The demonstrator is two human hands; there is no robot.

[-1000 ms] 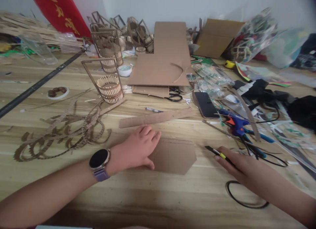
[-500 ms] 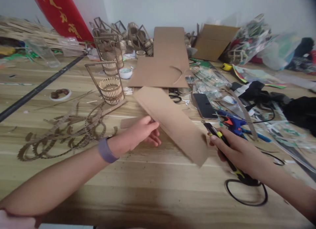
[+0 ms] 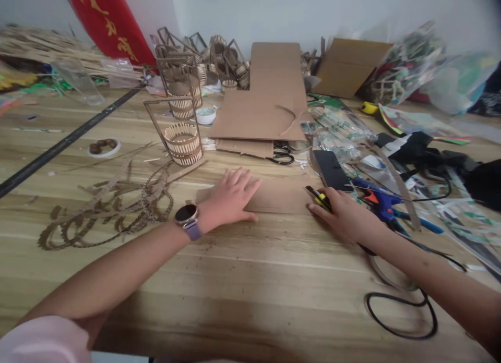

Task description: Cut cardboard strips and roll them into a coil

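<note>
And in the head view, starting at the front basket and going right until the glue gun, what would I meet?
Front basket, left hand on flat cardboard, right hand holding box cutter, blue glue gun.

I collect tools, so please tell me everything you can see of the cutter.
The cutter is slim and black with bright yellow parts; the casing looks like plastic. The right hand grips it, hiding much of its body. Its dark front end sticks out of the grip, pointing away and to the left, by the right end of the cardboard. Whether it touches the cardboard, I can't tell.
</note>
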